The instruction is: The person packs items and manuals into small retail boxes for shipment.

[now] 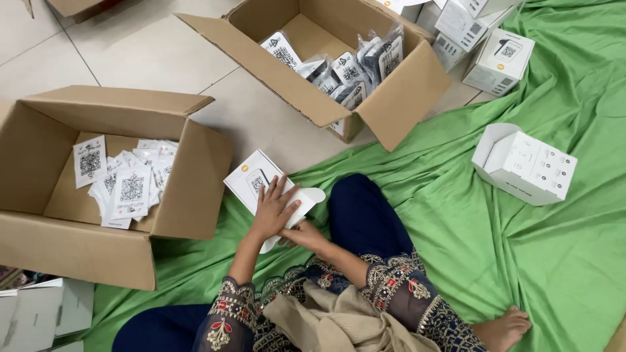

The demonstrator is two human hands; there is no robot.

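Note:
I sit on a green cloth [495,241] with a small white carton [257,179] in front of my knee. My left hand [274,208] lies flat on top of the carton, fingers spread over its open flap. My right hand [303,234] is under and beside it, gripping the carton's lower edge near the flap. The carton's printed face points up and away from me.
An open cardboard box [189,195] of flat white leaflets stands at the left. Another cardboard box [404,91] with bagged items is ahead. A white carton [528,166] lies open on the cloth at right, several more [499,58] stacked behind it. My bare foot [505,329] is lower right.

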